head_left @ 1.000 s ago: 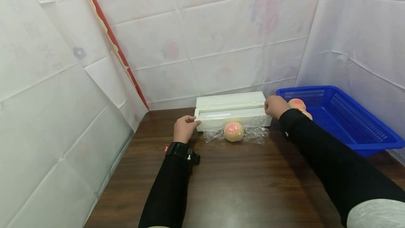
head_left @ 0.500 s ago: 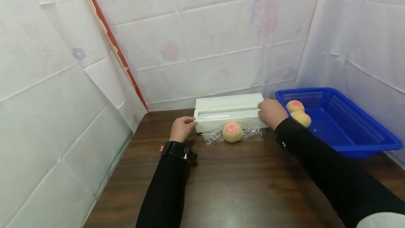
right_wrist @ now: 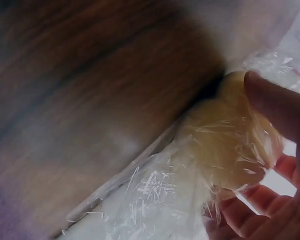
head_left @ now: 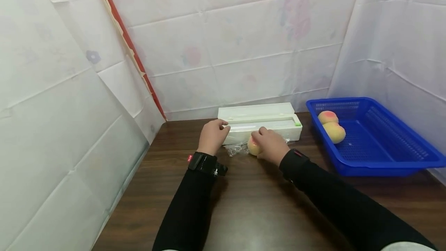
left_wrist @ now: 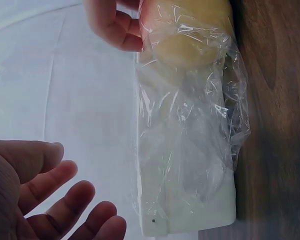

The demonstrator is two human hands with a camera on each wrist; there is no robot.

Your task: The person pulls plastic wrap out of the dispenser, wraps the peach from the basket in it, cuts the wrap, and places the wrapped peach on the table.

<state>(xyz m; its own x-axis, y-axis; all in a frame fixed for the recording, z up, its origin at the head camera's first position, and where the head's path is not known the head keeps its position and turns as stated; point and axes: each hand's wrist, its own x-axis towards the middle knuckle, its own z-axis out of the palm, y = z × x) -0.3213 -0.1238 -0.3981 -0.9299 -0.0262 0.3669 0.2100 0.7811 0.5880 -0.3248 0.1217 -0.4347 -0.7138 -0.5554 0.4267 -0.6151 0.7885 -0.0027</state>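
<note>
A pink-and-yellow peach (head_left: 253, 148), with clear cling film (head_left: 237, 149) on it, is at the front of a white cling film dispenser (head_left: 294, 133) whose lid stands raised. My right hand (head_left: 273, 146) grips the peach from the right; thumb and fingers curl around it in the right wrist view, where wrinkled film lies over the fruit (right_wrist: 215, 145). My left hand (head_left: 211, 136) is by the dispenser's left end, fingers loosely bent and holding nothing. The left wrist view shows film (left_wrist: 190, 115) spread along the dispenser's front, apart from the left fingers (left_wrist: 75, 197).
At the right stands a blue plastic basket (head_left: 383, 164) with two more peaches (head_left: 334, 132) at its left side. Brown wooden tabletop (head_left: 240, 204) lies in front of my hands. White patterned sheeting (head_left: 251, 42) walls the back and sides.
My right hand has left the dispenser's right end and moved left and down onto the wrapped peach. My left hand has let go of the dispenser's left edge and shifted slightly right and up.
</note>
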